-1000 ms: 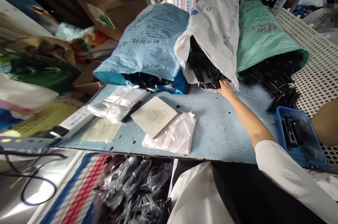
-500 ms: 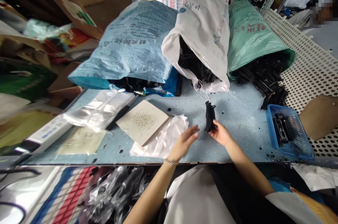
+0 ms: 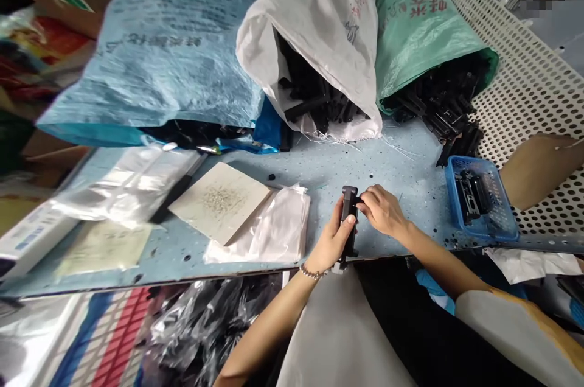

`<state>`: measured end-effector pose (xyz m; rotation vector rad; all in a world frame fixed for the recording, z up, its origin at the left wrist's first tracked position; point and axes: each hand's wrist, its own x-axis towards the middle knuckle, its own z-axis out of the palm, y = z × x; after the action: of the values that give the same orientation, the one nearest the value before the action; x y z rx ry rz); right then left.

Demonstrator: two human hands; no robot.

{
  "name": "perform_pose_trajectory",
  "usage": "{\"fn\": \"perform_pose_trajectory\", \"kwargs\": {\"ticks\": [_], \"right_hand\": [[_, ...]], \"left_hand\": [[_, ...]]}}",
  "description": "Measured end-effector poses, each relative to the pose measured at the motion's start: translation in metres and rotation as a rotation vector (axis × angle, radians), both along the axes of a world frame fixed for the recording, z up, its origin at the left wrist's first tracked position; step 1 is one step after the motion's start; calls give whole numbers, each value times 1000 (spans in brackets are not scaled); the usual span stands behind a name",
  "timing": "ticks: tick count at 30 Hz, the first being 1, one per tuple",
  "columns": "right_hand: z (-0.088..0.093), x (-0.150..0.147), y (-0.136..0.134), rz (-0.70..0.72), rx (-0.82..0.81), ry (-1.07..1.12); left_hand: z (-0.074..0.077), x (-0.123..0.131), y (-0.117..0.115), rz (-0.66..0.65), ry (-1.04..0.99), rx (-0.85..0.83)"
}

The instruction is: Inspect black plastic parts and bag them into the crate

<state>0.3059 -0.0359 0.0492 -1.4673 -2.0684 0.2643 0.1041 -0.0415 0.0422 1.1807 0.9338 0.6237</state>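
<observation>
A long, narrow black plastic part [image 3: 350, 198] is held upright above the front edge of the table. My left hand [image 3: 329, 246] is closed around its middle, thumb across the front. At its upper right side, my right hand [image 3: 383, 209] is closed in a pinch on a dark bit that sticks out; whether that bit is a separate piece I cannot tell. The part's lower end reaches past the table edge. To the left lie white plastic bags [image 3: 285, 226], partly under a square beige board [image 3: 219, 199] with small grains on it.
Blue [image 3: 182, 52], white [image 3: 319, 3] and green [image 3: 410, 22] woven sacks with black parts inside stand along the back. Right of them is a blue basket [image 3: 502, 226] holding black parts, beside a perforated white panel [image 3: 547, 95]. Clear plastic bags [image 3: 132, 183] lie at the left.
The black part has passed from my right hand into my left and come nearer to my body. My right hand has shifted to its upper side. The view has tilted down.
</observation>
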Motion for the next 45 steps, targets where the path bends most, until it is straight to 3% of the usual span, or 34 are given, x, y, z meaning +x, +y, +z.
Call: {"fn": "perform_pose_trajectory", "kwargs": {"ticks": [2,5,8,11,13,16,18,22,25,29,31,34,38,42,44,45], "right_hand": [[-2,-8,11,42,-40,119],[-9,-23,22,-40,-305,541],[-10,-31,26,-79,-527,785],[-4,-30,17,19,-446,591],[-1,-32,5,171,-285,307],[-7,-43,-13,357,-25,-62],[-16,-50,-21,377,29,-125],[-20,-49,-20,345,-110,-2],[-1,-32,1,324,-128,-47],[32,-12,33,249,86,-357],[39,-9,42,308,152,-450],[40,-9,45,394,150,-406],[31,-18,42,342,-105,-82],[30,-32,34,237,-664,528],[36,-33,33,256,-881,648],[40,-31,34,267,-895,615]], "left_hand": [[4,-1,-4,-12,107,117],[5,-3,-6,33,252,359],[3,-11,0,62,241,382],[3,-22,13,200,172,314],[5,-28,21,291,130,276],[9,-26,28,320,74,200],[10,-21,28,338,59,191],[9,-17,24,386,74,218],[11,-22,23,333,54,161],[23,-29,24,163,-64,-68],[30,-32,26,83,-109,-175],[34,-34,26,4,-106,-247],[31,-32,19,-17,-20,-143],[25,-28,7,105,202,268],[24,-29,5,113,203,336],[25,-30,6,102,172,301]]}}
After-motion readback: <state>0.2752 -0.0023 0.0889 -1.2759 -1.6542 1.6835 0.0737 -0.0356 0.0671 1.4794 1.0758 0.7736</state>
